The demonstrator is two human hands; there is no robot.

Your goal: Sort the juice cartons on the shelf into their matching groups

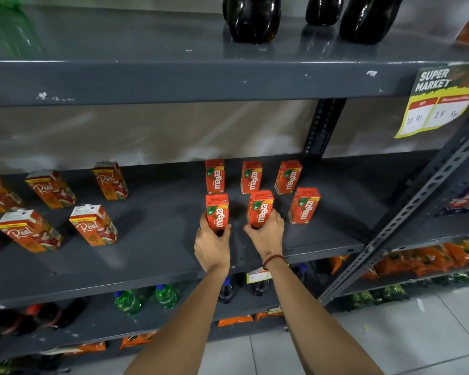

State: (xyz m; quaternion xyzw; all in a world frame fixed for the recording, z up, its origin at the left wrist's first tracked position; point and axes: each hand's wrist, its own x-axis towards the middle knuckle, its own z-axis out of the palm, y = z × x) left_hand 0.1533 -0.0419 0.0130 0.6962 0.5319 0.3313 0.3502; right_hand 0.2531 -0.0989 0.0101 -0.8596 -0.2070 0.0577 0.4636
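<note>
On the grey middle shelf (157,239) stand two groups of cartons. Several small red Maaza cartons stand in two rows right of centre, with a back row (251,177) of three. My left hand (212,246) grips the front-left Maaza carton (217,211) at its base. My right hand (266,234) grips the front-middle Maaza carton (260,208). A third front carton (304,205) stands free to the right. Several larger orange Real cartons (94,225) stand spread over the left part of the shelf.
Dark bottles (251,18) stand on the upper shelf, and a green bottle is at its far left. A yellow price tag (439,104) hangs at the right. A slanted metal upright (417,209) crosses the right side. Bottles and snack packets fill the lower shelves.
</note>
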